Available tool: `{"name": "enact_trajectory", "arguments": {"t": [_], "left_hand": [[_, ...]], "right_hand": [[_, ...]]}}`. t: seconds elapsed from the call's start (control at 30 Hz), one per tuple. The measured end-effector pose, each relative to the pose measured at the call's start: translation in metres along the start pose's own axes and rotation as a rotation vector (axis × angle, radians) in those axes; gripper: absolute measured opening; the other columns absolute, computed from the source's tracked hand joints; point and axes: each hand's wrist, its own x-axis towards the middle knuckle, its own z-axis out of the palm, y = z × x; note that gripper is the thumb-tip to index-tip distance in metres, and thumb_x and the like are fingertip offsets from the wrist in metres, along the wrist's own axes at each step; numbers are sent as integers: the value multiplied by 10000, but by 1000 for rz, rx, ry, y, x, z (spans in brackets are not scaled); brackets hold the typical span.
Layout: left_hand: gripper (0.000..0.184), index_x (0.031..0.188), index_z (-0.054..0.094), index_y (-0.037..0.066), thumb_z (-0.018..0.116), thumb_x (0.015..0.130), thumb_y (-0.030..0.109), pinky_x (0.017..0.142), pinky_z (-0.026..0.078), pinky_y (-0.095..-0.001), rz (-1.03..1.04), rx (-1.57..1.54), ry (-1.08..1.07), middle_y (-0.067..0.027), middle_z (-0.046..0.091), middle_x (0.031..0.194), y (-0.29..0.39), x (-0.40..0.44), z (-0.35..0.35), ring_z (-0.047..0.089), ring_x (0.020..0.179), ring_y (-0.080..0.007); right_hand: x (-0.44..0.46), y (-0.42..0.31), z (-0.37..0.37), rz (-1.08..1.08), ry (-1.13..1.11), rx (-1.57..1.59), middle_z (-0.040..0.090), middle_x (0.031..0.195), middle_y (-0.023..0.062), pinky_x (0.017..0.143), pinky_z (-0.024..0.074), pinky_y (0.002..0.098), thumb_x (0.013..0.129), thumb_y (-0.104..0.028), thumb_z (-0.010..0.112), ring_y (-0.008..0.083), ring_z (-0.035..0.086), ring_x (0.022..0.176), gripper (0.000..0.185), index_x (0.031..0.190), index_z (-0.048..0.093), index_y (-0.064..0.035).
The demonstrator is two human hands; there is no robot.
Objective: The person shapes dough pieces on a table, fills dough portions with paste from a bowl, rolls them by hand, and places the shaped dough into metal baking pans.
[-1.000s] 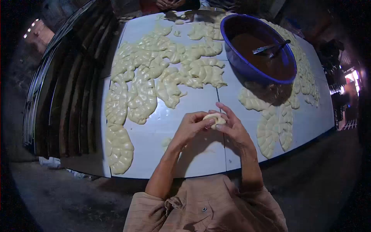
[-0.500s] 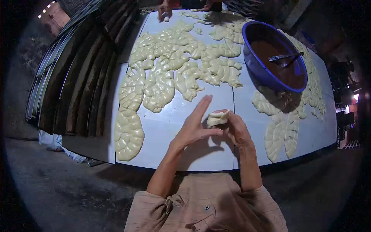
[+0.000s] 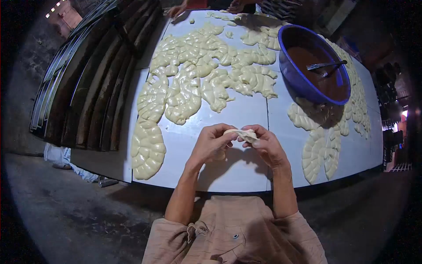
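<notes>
A small pale piece of dough point(image 3: 244, 134) is stretched between my two hands, above the white table point(image 3: 237, 174) near its front edge. My left hand point(image 3: 212, 143) pinches its left end between thumb and fingers. The other end is held by my right hand point(image 3: 266, 147), its fingers closed round it. Beyond and to the left, glossy flattened dough pieces point(image 3: 183, 94) lie joined in patches. One segmented patch point(image 3: 148, 149) sits at the left edge.
A blue basin point(image 3: 290, 72) of brown filling, with a dark-handled utensil point(image 3: 326, 65) in it, stands at the back right. More dough point(image 3: 313, 154) lies to the right. Dark trays point(image 3: 88, 88) are stacked at left. Another person's hands point(image 3: 176, 11) show at the far edge.
My left hand, spread open half a second ago, has closed on the dough, which is now drawn out between both hands. The view has shifted, and the other person's hand at the far edge has moved.
</notes>
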Motion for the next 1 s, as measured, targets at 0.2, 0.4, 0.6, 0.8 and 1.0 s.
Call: {"name": "enact_trajectory", "arguments": {"t": [0.2,0.4,0.6,0.8,1.0], "left_hand": [[273,1053,706,-9,736,906,219,622,491,-209,-48,-161,72,-30,694,854,-4,-10,-1,617,708,-73],[296,990,668,6,804,832,215,610,512,-250,-5,-20,144,-45,686,848,-1,-12,-5,631,711,-94],[237,941,688,16,805,820,183,650,500,-240,-10,-13,143,-35,690,837,2,-19,-18,620,718,-86],[271,1026,717,-15,736,880,213,624,504,-228,50,112,525,3,685,834,-15,-28,-60,592,701,-60],[449,1356,528,0,570,978,238,1063,328,-584,264,1383,515,-180,544,1367,-63,-49,-93,498,1268,-362]], "right_hand": [[15,24,13,-84,97,-217,653,1095,106,867,519,275,905,-91,684,155,643,989,313,1189,601,12],[17,19,47,-186,211,-412,685,917,71,743,509,253,919,-149,691,122,629,855,261,1123,650,10],[19,12,34,33,72,-712,656,774,20,648,478,260,873,-167,712,76,593,739,174,939,690,-8],[4,-14,15,125,-74,-457,631,760,14,661,472,250,822,-153,717,91,568,705,158,872,674,-9],[9,0,-10,3,193,-17,657,940,65,721,512,268,911,-199,647,116,592,781,323,1178,616,-20]]}}
